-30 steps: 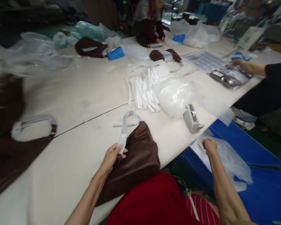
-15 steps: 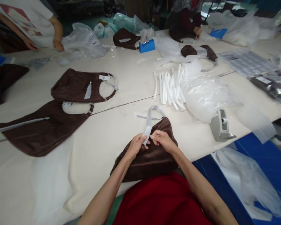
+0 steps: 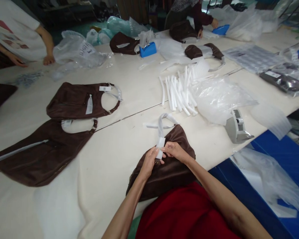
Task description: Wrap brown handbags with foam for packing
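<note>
A dark brown bag (image 3: 173,176) lies at the table's front edge, close to my body. Its handle (image 3: 160,127) arches away from me, wrapped in pale material. My left hand (image 3: 150,161) grips the wrapped handle's lower end, where a white piece (image 3: 160,143) covers it. From the right, my right hand (image 3: 173,150) pinches at the edge of that same white piece, its fingertips touching it. The bag's hardware is partly hidden under my left fingers.
Two brown bags (image 3: 69,99) lie to the left. White rods (image 3: 175,93) and clear plastic (image 3: 214,99) sit beyond my hands, with a grey tape dispenser (image 3: 238,127) at right. A blue dispenser (image 3: 148,49) stands farther back. Other people's hands (image 3: 49,59) are across the table.
The view has shifted, so the bags at left appear lower and farther left. More of the white piece shows between my hands, which stay at the handle's end.
</note>
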### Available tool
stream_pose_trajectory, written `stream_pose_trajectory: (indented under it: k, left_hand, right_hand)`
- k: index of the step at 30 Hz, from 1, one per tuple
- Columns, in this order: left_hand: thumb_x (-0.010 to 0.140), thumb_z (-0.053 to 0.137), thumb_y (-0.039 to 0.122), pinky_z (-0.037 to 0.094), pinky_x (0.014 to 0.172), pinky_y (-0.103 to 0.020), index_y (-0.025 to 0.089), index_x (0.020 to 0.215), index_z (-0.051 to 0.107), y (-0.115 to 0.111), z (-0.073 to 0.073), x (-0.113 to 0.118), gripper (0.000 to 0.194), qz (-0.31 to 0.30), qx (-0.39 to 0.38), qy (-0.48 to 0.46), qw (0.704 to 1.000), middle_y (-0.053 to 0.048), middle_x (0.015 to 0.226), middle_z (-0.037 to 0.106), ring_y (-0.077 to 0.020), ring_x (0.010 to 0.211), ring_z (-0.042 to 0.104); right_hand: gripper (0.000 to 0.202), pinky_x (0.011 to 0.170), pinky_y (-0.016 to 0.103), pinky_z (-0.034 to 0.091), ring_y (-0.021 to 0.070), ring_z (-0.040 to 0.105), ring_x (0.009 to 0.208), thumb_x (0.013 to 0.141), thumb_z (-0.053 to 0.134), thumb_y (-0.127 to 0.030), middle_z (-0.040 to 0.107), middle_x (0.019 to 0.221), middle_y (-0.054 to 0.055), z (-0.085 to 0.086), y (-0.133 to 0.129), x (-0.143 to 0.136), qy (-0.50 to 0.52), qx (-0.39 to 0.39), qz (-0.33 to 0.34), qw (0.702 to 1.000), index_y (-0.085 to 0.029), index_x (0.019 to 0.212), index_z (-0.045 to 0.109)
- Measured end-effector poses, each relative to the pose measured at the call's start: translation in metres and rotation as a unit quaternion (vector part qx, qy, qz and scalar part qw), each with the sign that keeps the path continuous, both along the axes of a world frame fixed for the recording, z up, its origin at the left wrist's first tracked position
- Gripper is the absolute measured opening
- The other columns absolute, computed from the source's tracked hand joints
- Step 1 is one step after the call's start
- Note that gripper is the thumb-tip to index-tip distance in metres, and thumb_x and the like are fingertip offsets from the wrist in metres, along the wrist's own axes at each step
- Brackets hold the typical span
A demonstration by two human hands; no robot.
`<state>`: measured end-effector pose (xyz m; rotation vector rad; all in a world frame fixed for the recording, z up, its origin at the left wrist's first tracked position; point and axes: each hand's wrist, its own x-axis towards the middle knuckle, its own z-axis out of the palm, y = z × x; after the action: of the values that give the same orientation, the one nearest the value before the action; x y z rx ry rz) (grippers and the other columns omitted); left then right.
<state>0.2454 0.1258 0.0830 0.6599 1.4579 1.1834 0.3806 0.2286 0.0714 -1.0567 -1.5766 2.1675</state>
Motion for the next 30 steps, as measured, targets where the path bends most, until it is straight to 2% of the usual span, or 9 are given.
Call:
stream_pose_trajectory:
  k: [3, 6, 9, 11, 14, 18, 26, 30]
  left_hand:
    - [0.086, 0.055, 0.059, 0.047, 0.056, -0.025, 0.016, 0.088, 0.063, -0.001, 0.0, 0.002, 0.044, 0.007, -0.008, 0.019, 1.0, -0.005, 0.079, 0.072, -0.0129, 0.053, 0.062]
    - [0.084, 0.06, 0.057, 0.044, 0.054, -0.025, 0.016, 0.085, 0.064, -0.002, 0.002, 0.002, 0.041, 0.014, -0.019, 0.02, 1.0, -0.003, 0.073, 0.07, -0.0115, 0.049, 0.058]
    - [0.084, 0.06, 0.056, 0.043, 0.053, -0.024, 0.016, 0.079, 0.063, -0.003, 0.005, -0.002, 0.04, 0.013, -0.019, -0.001, 1.0, -0.003, 0.07, 0.069, -0.0103, 0.048, 0.056]
    - [0.083, 0.061, 0.055, 0.042, 0.051, -0.024, 0.016, 0.081, 0.063, -0.004, 0.006, -0.005, 0.039, 0.012, -0.024, -0.023, 0.999, -0.002, 0.068, 0.067, -0.0096, 0.047, 0.053]
    - [0.083, 0.063, 0.054, 0.039, 0.047, -0.022, 0.016, 0.092, 0.064, -0.006, 0.004, -0.01, 0.039, 0.015, -0.039, -0.058, 0.997, 0.0, 0.065, 0.065, -0.0081, 0.044, 0.049]
    - [0.082, 0.065, 0.051, 0.036, 0.044, -0.02, 0.017, 0.097, 0.063, -0.007, 0.0, -0.011, 0.038, 0.031, -0.054, -0.078, 0.995, 0.001, 0.065, 0.063, -0.0072, 0.046, 0.047]
    - [0.081, 0.065, 0.057, 0.038, 0.044, -0.021, 0.018, 0.108, 0.063, -0.006, -0.004, -0.013, 0.048, 0.021, -0.073, -0.079, 0.994, 0.0, 0.067, 0.064, -0.0104, 0.051, 0.051]
    - [0.082, 0.065, 0.055, 0.038, 0.043, -0.021, 0.017, 0.115, 0.062, -0.007, -0.008, -0.014, 0.05, 0.0, -0.078, -0.079, 0.994, 0.0, 0.066, 0.064, -0.0087, 0.046, 0.047]
  right_hand:
    - [0.047, 0.048, 0.022, 0.027, 0.0057, 0.038, 0.045, 0.069, 0.074, -0.06, 0.05, 0.048, -0.008, 0.0, 0.001, 0.003, 0.014, -0.003, 0.01, 1.0, -0.019, 0.065, 0.051]
    - [0.041, 0.051, 0.021, 0.033, 0.0068, 0.046, 0.051, 0.072, 0.073, -0.056, 0.056, 0.055, -0.006, -0.002, 0.007, 0.01, 0.035, -0.011, 0.045, 0.998, -0.017, 0.073, 0.057]
    - [0.039, 0.056, 0.022, 0.04, 0.0085, 0.053, 0.057, 0.072, 0.073, -0.052, 0.062, 0.063, -0.003, -0.006, 0.011, 0.013, 0.05, -0.041, 0.077, 0.995, -0.015, 0.082, 0.063]
    - [0.038, 0.057, 0.022, 0.041, 0.0086, 0.054, 0.058, 0.071, 0.074, -0.049, 0.063, 0.064, -0.002, -0.009, 0.011, 0.009, 0.059, -0.058, 0.081, 0.993, -0.015, 0.084, 0.064]
    - [0.035, 0.055, 0.022, 0.04, 0.0085, 0.052, 0.055, 0.069, 0.075, -0.046, 0.062, 0.06, -0.003, -0.013, 0.004, -0.004, 0.066, -0.069, 0.061, 0.994, -0.016, 0.079, 0.061]
    - [0.03, 0.055, 0.022, 0.04, 0.0092, 0.052, 0.054, 0.074, 0.07, -0.044, 0.063, 0.057, -0.002, -0.018, -0.007, -0.017, 0.078, -0.071, 0.037, 0.994, -0.017, 0.077, 0.056]
    - [0.025, 0.052, 0.021, 0.037, 0.0088, 0.051, 0.052, 0.078, 0.067, -0.04, 0.062, 0.056, -0.003, -0.023, -0.014, -0.021, 0.1, -0.089, 0.012, 0.991, -0.018, 0.081, 0.055]
    - [0.03, 0.045, 0.02, 0.033, 0.0071, 0.045, 0.044, 0.074, 0.072, -0.043, 0.056, 0.053, -0.006, -0.028, -0.016, -0.027, 0.112, -0.096, -0.001, 0.989, -0.018, 0.081, 0.055]
